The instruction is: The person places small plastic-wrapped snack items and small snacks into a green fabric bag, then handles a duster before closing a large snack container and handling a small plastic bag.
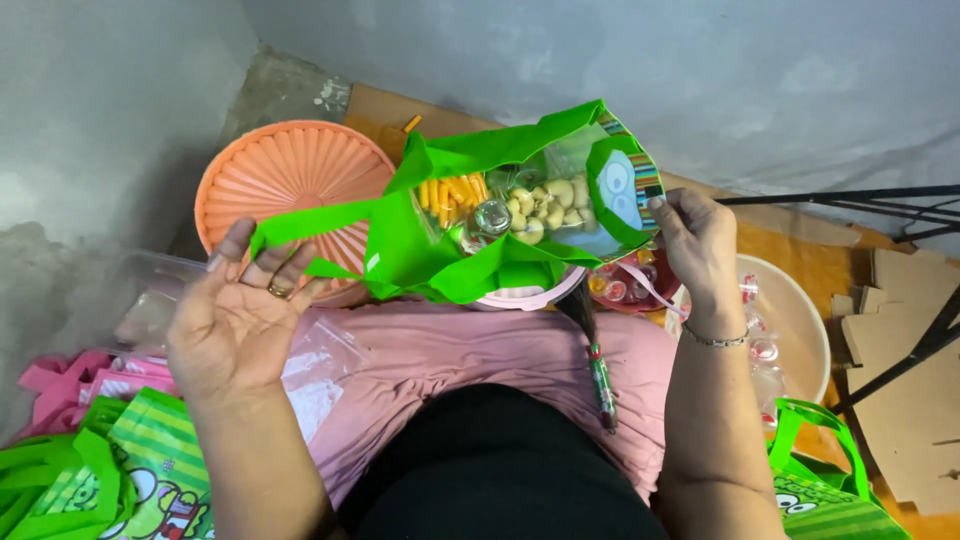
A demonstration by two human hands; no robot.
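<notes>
1. The left hand [232, 325] is lifting palm-up with its fingers [262, 268] spread, and one green handle strap [310, 222] is running across those fingertips rather than being squeezed.
2. The right hand [700, 245] is pinching the far rim of the green bag [480, 255] between thumb and fingertips [662, 212], clamped together on the fabric edge.
3. Between the two sets of fingers the bag is hanging open-mouthed above the person's lap, in pink cloth [470, 345], stretched wide.
4. Just inside the mouth, nearer the right fingers, packets of pale round snacks [545, 205] and orange sticks [455, 195] are showing, with a small clear bottle [490, 218] between them.
5. The bag is looking thin, soft and floppy; with its filling it is probably sagging in the middle, so the strap and the hemmed rim seem the surest places to take it. The snacks inside look crushable.
6. Beyond the left fingers an orange ribbed lid [290, 170] is sitting; beneath the bag a pink-rimmed bowl [525, 295] is peeking out.
7. Past the right wrist a pale round basin [800, 320] is holding small packed items.
8. Further out, more green bags [130, 480] are piling by the left elbow and another one [820, 480] by the right.
</notes>
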